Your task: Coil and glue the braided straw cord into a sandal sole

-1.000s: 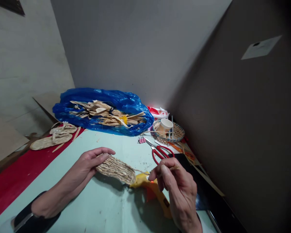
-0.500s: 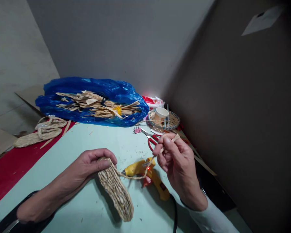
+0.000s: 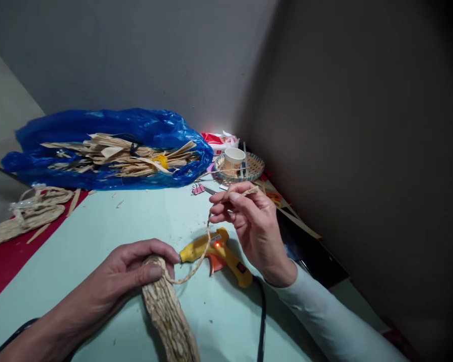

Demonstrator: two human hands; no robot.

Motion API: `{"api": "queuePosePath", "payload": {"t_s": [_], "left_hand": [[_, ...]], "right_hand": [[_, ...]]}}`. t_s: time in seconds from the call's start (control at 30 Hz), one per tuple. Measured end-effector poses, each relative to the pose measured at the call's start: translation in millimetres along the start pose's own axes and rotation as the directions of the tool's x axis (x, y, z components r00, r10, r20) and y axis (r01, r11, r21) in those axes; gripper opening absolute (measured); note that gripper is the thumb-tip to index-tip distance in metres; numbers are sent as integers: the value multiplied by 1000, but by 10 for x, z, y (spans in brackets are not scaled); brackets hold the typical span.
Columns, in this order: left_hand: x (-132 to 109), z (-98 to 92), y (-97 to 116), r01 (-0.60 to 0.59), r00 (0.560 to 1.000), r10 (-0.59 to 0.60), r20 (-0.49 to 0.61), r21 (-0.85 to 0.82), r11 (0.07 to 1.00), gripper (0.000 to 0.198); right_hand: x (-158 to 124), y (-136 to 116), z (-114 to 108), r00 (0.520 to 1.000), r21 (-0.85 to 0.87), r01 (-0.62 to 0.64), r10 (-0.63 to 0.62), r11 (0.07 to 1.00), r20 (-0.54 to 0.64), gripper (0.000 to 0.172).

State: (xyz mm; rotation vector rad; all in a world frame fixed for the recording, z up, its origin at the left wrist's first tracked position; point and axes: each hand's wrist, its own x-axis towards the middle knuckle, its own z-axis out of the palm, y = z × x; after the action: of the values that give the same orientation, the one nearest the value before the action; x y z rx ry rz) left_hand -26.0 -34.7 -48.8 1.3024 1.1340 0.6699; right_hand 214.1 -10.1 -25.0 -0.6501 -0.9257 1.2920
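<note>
My left hand (image 3: 136,269) pinches the upper end of a long, flat sole made of coiled straw cord (image 3: 169,317), its lower end running out of the picture. From that end a thin twisted straw cord (image 3: 191,275) loops down and then up to my right hand (image 3: 254,226), whose thumb and fingers close on the cord's free end. Beneath the cord lies a yellow glue gun (image 3: 228,259) with a red light on, its nozzle close to my left fingertips. Scissors (image 3: 210,191) are mostly hidden behind my right hand.
A blue plastic bag (image 3: 109,118) holds bundled dry straw strips (image 3: 136,158). Straw slippers (image 3: 33,213) lie on red cloth at left. A paper cup (image 3: 234,160) stands in a woven basket (image 3: 256,168); a pink binder clip (image 3: 198,189) is nearby. A black cable (image 3: 262,322) trails forward.
My right hand has moved up and left with the cord's end, and the cord now hangs in a larger loop. The view has shifted rightward.
</note>
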Motion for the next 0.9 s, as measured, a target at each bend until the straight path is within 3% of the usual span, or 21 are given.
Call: {"api": "queuePosePath", "payload": {"t_s": [0.23, 0.4, 0.53, 0.73, 0.83, 0.9], "left_hand": [[-5, 23, 48, -10, 1000, 10, -2, 100, 995, 23], [-45, 22, 88, -62, 993, 32, 113, 268, 961, 25], [-106, 39, 134, -104, 972, 35, 230, 294, 950, 28], [-110, 49, 167, -146, 984, 114, 138, 255, 956, 23], [-98, 9, 159, -144, 988, 125, 93, 248, 958, 26], [-100, -17, 164, -142, 989, 127, 76, 255, 956, 27]], "right_hand": [[82, 66, 75, 997, -92, -71, 72, 993, 10, 22], [184, 72, 413, 983, -188, -126, 148, 974, 109, 22], [280, 150, 732, 945, -234, -176, 231, 956, 231, 27], [401, 131, 1008, 868, -278, -191, 294, 941, 400, 28], [456, 46, 1050, 853, -295, -143, 268, 945, 448, 21], [502, -48, 1059, 868, -340, -43, 204, 939, 453, 13]]}}
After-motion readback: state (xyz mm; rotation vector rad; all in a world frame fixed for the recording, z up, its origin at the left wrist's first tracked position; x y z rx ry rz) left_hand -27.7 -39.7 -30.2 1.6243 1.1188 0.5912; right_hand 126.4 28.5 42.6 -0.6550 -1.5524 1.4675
